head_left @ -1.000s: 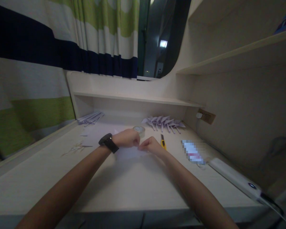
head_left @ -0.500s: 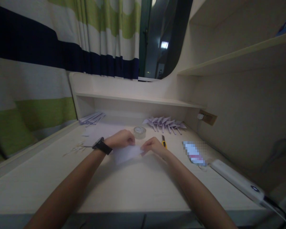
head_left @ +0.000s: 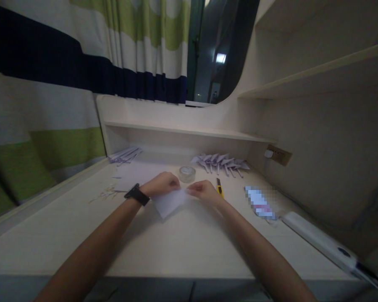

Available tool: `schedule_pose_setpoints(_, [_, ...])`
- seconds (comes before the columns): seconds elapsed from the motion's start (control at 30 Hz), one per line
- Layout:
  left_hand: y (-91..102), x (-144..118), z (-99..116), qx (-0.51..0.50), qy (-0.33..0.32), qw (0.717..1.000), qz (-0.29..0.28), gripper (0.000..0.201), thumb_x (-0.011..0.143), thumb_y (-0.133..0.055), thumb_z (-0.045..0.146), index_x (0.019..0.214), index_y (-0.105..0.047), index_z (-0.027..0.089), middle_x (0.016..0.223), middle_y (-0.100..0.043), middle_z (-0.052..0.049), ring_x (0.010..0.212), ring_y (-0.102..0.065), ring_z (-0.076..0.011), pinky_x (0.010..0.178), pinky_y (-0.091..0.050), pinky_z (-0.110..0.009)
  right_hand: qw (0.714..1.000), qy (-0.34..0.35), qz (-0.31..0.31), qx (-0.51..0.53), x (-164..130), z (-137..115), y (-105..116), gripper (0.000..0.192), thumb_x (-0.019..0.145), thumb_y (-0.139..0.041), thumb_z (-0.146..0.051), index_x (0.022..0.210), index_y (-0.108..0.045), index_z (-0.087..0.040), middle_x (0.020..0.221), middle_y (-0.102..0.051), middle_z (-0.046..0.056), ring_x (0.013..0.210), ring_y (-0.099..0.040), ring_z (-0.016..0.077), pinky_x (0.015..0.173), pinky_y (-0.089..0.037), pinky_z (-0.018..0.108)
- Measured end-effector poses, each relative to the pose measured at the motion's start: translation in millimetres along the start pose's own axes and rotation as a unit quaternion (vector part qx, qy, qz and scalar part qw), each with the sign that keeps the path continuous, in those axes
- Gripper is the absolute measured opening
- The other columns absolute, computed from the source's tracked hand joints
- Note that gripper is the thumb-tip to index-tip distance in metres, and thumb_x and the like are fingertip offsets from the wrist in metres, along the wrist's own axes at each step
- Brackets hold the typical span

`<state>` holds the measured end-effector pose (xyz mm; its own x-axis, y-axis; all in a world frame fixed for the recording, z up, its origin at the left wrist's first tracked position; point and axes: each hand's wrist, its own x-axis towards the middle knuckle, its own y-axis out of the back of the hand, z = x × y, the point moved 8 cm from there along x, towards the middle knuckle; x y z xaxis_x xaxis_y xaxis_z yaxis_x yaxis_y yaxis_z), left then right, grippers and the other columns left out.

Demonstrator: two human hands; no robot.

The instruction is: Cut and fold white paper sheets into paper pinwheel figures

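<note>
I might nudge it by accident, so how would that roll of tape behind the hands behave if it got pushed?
The roll of tape lies flat on its side on the desk, so it would probably slide rather than roll. It looks small and hollow, so likely light and easy to shift. Stood on edge, it could roll away.

Matt white paper sheet [head_left: 168, 202], pale wood-grain desk [head_left: 182, 247]

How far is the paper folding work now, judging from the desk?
Done: a row of folded paper pieces near the shelf. In hand: left hand and right hand pinch one white sheet. Left: flat sheets beyond the left hand look unfolded.
</note>
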<state>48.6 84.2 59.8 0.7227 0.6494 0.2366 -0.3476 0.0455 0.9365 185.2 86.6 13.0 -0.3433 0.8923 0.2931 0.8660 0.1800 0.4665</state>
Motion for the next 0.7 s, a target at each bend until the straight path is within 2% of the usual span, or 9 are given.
schedule_pose_setpoints(0.13, [0.6,0,9,-0.027,-0.016,0.999,-0.004,0.024,0.080,-0.052,0.025,0.080,-0.072,0.012,0.077,-0.071,-0.007,0.068,-0.059,-0.0150,0.061,-0.035,-0.021,1.000,-0.012,-0.019,0.013,-1,1,-6,0.030,0.072,-0.066,-0.037,0.071,-0.072,-0.008,0.061,-0.068,0.007,0.054,-0.060,0.0144,0.053,-0.044,0.024])
schedule_pose_setpoints(0.27, [0.8,-2,16,-0.069,-0.017,0.997,-0.014,0.024,0.079,-0.052,0.025,0.075,-0.071,0.011,0.068,-0.068,-0.004,0.061,-0.056,-0.0131,0.057,-0.033,-0.020,0.999,-0.010,-0.028,0.020,-2,1,-1,0.028,0.072,-0.066,-0.034,0.073,-0.072,-0.007,0.063,-0.069,0.008,0.053,-0.058,0.0131,0.051,-0.043,0.023])
schedule_pose_setpoints(0.4, [-3.9,-1,21,-0.089,-0.024,0.996,-0.019,0.025,0.078,-0.052,0.025,0.066,-0.069,0.010,0.057,-0.060,-0.001,0.054,-0.049,-0.0107,0.052,-0.029,-0.020,0.998,-0.002,-0.052,0.018,-3,-3,-7,0.025,0.071,-0.065,-0.032,0.073,-0.072,-0.008,0.065,-0.069,0.007,0.054,-0.057,0.0124,0.053,-0.042,0.023])
schedule_pose_setpoints(0.57, [-5.0,1,23,-0.118,-0.012,0.993,-0.015,0.027,0.077,-0.051,0.026,0.060,-0.065,0.010,0.052,-0.052,0.001,0.052,-0.045,-0.0100,0.048,-0.025,-0.020,0.999,0.015,-0.030,-0.013,-3,-10,-9,0.023,0.072,-0.063,-0.030,0.071,-0.072,-0.009,0.057,-0.063,0.002,0.049,-0.048,0.0092,0.048,-0.035,0.021])
schedule_pose_setpoints(0.7, [0.4,-2,18,-0.161,0.012,0.987,-0.010,0.025,0.076,-0.053,0.028,0.060,-0.063,0.010,0.054,-0.051,0.001,0.053,-0.045,-0.0101,0.048,-0.028,-0.020,0.999,0.024,-0.014,-0.029,-3,-18,-1,0.022,0.072,-0.064,-0.030,0.072,-0.073,-0.010,0.057,-0.063,0.002,0.050,-0.047,0.0096,0.048,-0.035,0.021])
